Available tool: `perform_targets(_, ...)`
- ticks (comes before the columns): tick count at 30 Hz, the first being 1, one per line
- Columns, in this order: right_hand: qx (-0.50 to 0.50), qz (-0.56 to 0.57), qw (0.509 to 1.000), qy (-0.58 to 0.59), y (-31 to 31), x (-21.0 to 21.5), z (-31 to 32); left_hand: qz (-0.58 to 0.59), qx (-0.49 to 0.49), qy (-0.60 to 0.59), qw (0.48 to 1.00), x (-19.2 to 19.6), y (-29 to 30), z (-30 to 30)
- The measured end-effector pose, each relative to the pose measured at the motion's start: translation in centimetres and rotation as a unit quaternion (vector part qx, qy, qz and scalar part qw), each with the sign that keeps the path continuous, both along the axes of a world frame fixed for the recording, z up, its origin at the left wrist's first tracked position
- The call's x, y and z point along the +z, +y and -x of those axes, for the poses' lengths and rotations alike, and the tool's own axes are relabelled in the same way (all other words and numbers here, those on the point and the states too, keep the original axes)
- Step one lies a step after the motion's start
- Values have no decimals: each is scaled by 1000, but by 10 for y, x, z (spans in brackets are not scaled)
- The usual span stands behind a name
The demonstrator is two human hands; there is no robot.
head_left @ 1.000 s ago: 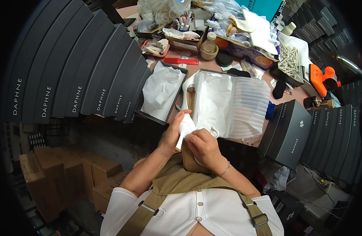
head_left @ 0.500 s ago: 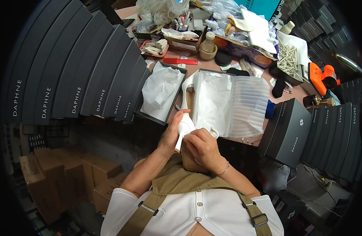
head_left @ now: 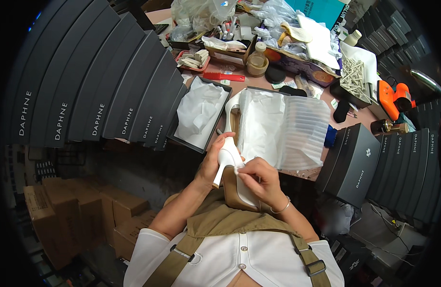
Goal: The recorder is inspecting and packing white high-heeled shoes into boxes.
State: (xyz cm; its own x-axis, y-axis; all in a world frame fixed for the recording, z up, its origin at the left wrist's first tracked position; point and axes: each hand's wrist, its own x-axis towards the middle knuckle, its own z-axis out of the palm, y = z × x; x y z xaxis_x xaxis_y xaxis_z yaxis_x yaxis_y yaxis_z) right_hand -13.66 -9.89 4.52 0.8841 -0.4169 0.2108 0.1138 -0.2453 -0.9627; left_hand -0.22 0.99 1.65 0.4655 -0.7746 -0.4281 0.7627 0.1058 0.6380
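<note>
A white high-heeled shoe point(head_left: 228, 154) is tilted in front of my chest, its slim heel pointing down and its tan sole partly showing. My left hand point(head_left: 212, 160) wraps round its heel end. Thumb and fingers of my right hand point(head_left: 261, 178) pinch a small white thing point(head_left: 237, 169) against the shoe's side; its kind is unclear. Just beyond, a second white shoe point(head_left: 231, 112) lies along the left side of an open shoebox with white tissue paper point(head_left: 261, 124). A translucent ribbed sheet point(head_left: 304, 129) spreads over the box's right side.
Dark shoeboxes point(head_left: 101, 81) rise at left, with more point(head_left: 353, 162) at right. A tissue-lined box part point(head_left: 199, 107) sits beside the open box. Behind lie a red comb point(head_left: 224, 76), a bottle point(head_left: 257, 60), white sticks point(head_left: 354, 79) and an orange tool point(head_left: 388, 100). Cartons point(head_left: 81, 215) stand lower left.
My right hand has shifted slightly right and down, uncovering more of the shoe's sole and the small white thing in its fingertips. My left hand keeps its hold on the shoe.
</note>
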Motion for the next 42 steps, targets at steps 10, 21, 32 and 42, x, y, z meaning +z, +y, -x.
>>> perform_targets(10, -12, 240, 965, -104, -2, 3, -10, -9, -23, -54, 998, 0, 2, 3)
perform_targets(21, -110, -95, 989, 2, -52, 2, -19, 82, 48, -145, 985, 65, 5, -76)
perform_targets(32, -126, -172, 976, 30, -87, -15, 76, 112, 40, -192, 974, 88, 35, -161)
perform_targets(42, -398, 259, 878, -53, -227, 20, 61, 82, 59, -213, 972, 84, 17, -150)
